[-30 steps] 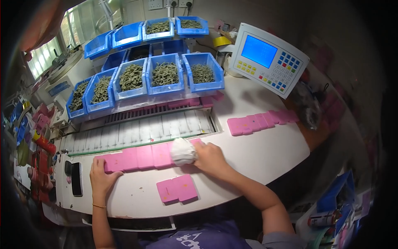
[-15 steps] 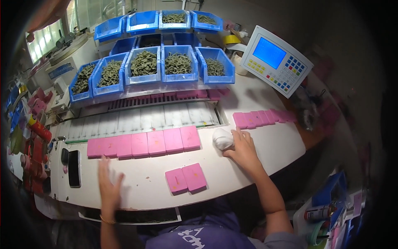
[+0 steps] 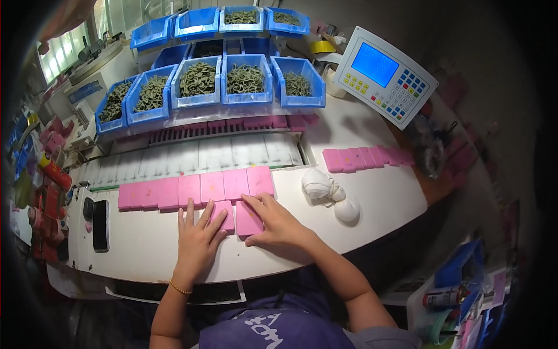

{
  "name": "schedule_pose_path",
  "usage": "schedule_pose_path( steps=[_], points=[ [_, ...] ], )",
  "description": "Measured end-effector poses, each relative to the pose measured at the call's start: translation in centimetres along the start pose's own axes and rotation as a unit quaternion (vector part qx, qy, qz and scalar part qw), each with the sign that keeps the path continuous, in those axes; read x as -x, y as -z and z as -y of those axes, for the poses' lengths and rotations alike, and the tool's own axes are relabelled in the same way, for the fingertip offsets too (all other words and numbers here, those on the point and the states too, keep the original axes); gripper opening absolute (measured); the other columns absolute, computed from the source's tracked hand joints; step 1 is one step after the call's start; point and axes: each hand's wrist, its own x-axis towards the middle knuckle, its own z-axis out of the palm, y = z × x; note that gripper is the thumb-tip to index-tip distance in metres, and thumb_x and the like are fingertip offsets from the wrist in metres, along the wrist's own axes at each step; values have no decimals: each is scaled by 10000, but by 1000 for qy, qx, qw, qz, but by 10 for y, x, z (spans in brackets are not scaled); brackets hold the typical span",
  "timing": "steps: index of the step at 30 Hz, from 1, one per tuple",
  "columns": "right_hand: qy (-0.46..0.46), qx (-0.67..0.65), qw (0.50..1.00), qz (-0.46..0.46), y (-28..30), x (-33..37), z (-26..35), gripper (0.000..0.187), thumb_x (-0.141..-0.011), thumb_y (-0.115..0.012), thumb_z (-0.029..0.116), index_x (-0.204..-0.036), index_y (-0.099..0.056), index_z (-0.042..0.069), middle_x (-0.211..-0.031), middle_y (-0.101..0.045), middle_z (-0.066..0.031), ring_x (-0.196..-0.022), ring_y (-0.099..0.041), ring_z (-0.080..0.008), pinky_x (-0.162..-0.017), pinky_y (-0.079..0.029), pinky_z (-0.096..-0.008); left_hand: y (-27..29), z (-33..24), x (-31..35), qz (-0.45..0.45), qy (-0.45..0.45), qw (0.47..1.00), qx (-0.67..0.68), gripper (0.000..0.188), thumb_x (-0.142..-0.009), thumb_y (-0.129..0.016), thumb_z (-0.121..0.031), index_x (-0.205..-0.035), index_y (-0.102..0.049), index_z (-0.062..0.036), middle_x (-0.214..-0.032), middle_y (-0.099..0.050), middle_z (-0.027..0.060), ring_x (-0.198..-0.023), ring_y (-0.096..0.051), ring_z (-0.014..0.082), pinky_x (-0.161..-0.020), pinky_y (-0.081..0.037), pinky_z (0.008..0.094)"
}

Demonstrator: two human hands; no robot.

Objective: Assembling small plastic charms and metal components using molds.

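While touching the left pink block with left grip loosely spread, clasping the right block in right grip, just below a pink row on the worktop, left of a white bundle, before blue bins.

Light falls brightest on the middle of the white table, while a pale glare fills the window at upper left and a screen glows blue. Soft shadows lie below the right hand, which looks fairly sharp. The right side sinks into murky dimness; fisheye distortion bows the table's front edge, and black vignetting swallows the corners.
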Motion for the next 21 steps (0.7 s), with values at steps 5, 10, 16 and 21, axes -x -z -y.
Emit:
schedule_pose_path(
  steps=[5, 10, 16, 21],
  points=[
    [67, -67, 993, -69, -7, 30, 12, 1012, -655, -882, 285, -1463, -342, 1, -1377, -422, -217, -1277, -443, -387, -1078, -384, -424, 6, -29, 36, -35, 139, 926, 349, 492, -957, -616, -267, -1388, -516, -51, -1319, -552, 162, -1211, -518, 315, -1048, -398, 421],
    [194, -83, 976, -54, -14, 56, 42, 937, -696, -839, 204, -1474, -351, 20, -1414, -420, -177, -1319, -409, -361, -1122, -349, -426, -5, -42, 42, 182, 178, 333, 908, 796, -852, -762, -374, -1410, -366, 32, -1272, -552, 125, -1166, -578, 203, -990, -478, 353],
    [68, -254, 964, -29, -23, 66, 29, 920, -809, -792, 308, -1526, -283, 39, -1518, -346, -170, -1294, -454, -296, -1112, -364, -401, 7, -51, 24, 94, 178, 704, 681, 784, -652, -901, -60, -1311, -476, -49, -1173, -548, 63, -1057, -602, 153, -892, -520, 297],
    [-37, -334, 942, -21, -41, 64, 35, 849, -878, -741, 332, -1518, -284, 11, -1479, -400, -171, -1246, -499, -224, -1024, -427, -360, -13, -63, 27, -21, 175, 743, 646, 679, -686, -894, -107, -1237, -506, -18, -1096, -542, 60, -921, -627, 140, -757, -551, 276]
  ],
)
